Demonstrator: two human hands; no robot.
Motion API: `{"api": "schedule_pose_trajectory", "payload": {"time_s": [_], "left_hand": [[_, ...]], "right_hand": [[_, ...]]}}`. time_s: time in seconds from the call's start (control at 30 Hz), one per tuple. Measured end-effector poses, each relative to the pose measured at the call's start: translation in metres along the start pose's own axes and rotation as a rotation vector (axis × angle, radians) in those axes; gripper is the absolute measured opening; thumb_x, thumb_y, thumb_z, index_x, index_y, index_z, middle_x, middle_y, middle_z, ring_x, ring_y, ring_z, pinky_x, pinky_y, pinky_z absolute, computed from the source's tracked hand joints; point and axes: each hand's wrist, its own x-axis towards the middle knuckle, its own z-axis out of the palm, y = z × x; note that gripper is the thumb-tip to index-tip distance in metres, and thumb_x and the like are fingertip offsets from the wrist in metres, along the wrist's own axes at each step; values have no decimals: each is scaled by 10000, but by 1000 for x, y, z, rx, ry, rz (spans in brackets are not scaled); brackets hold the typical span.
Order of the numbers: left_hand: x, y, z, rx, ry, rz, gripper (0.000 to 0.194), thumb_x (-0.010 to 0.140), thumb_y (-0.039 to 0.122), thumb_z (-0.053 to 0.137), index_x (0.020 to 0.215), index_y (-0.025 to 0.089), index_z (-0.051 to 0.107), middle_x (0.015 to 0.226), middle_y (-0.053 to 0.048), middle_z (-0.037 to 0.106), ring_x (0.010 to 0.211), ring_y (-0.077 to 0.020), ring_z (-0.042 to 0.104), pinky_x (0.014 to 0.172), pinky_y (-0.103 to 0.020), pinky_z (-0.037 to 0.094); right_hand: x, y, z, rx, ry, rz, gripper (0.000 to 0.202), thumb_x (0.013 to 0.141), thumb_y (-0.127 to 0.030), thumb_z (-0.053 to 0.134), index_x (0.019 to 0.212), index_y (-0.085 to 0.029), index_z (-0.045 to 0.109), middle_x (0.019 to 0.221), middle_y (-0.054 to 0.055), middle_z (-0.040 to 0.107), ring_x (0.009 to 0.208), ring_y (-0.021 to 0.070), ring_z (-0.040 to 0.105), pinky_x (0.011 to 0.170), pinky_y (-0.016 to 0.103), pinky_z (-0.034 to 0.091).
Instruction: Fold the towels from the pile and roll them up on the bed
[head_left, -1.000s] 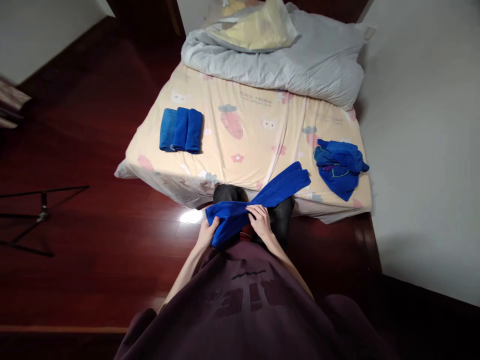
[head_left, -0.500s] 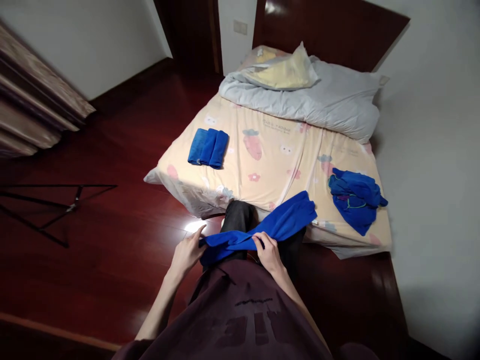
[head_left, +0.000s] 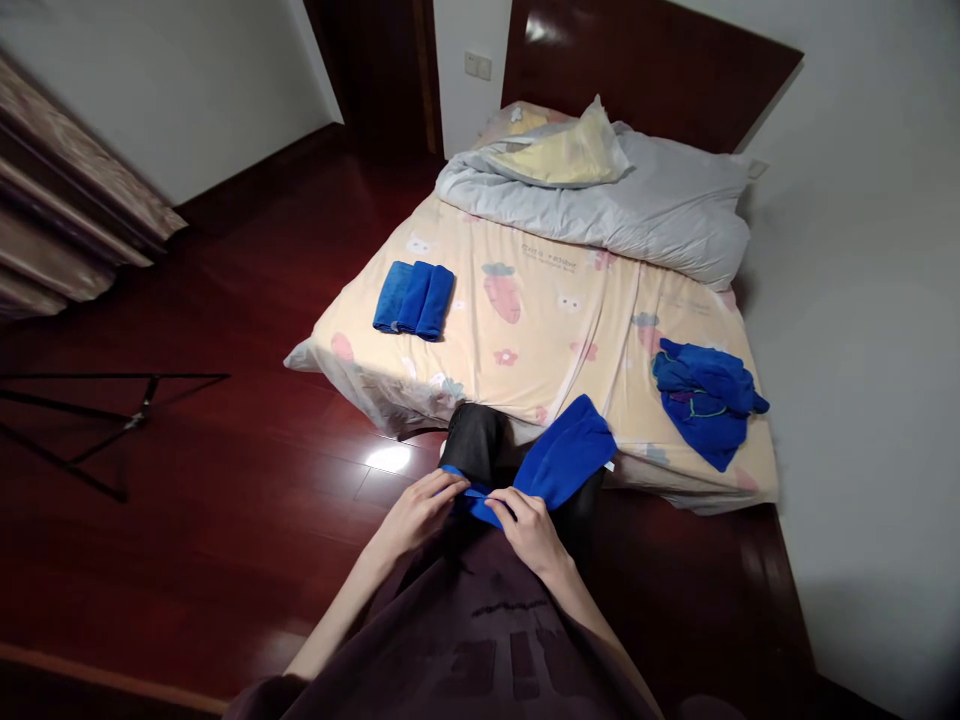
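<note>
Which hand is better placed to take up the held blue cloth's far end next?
Probably the right hand. The far end of the held blue cloth spreads out just beyond it, toward the bed on that side. The left hand is farther away and would likely reach across the right.

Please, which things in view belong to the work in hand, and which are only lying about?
Work in hand:
long blue cloth held by left hand and right hand
folded blue cloths, probably
crumpled blue cloth pile, probably

Lying about:
puffy grey-white quilt
black slim stand
</note>
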Motion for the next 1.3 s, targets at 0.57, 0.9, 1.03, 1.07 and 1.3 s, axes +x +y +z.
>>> {"api": "schedule_pose_trajectory", "payload": {"time_s": [0.57, 0.9, 1.03, 1.07, 1.3], "left_hand": [[-44, -4, -130, 551, 698, 117, 279, 937, 25, 598, 982, 208, 803, 864, -37, 794, 751, -152, 732, 716, -288, 601], [-58, -29, -179, 800, 894, 81, 264, 925, 145, 627, 748, 242, 798, 666, 5, 773, 553, -149, 695, 504, -271, 559], [-54, -31, -187, 788, 795, 84, 268, 919, 121, 622, 791, 262, 810, 710, 39, 785, 572, -126, 689, 519, -252, 548], [-52, -31, -189, 779, 770, 90, 281, 920, 103, 614, 810, 267, 813, 729, 45, 789, 586, -120, 689, 537, -250, 547], [-55, -34, -209, 755, 762, 114, 252, 910, 109, 681, 890, 326, 808, 781, 85, 788, 667, -127, 685, 637, -290, 542]], "right_hand": [[-46, 22, -49, 108, -235, 239, 159, 990, -337, 681, 1006, -258, 818, 988, 36, 803, 904, 216, 755, 904, 331, 592], [-126, 68, -82, 24, -226, 435, 169, 965, -315, 654, 964, -275, 818, 974, 59, 790, 898, 247, 755, 871, 365, 610], [-138, 101, -89, -55, -134, 410, 210, 989, -286, 598, 975, -269, 807, 1018, 70, 792, 959, 258, 762, 929, 399, 612], [-138, 109, -90, -80, -125, 390, 221, 994, -268, 584, 986, -268, 805, 1027, 74, 792, 975, 261, 760, 946, 412, 610], [-132, 141, -84, -226, -91, 234, 332, 1017, -159, 457, 1035, -263, 771, 1028, 72, 771, 1015, 256, 721, 964, 459, 610]]}}
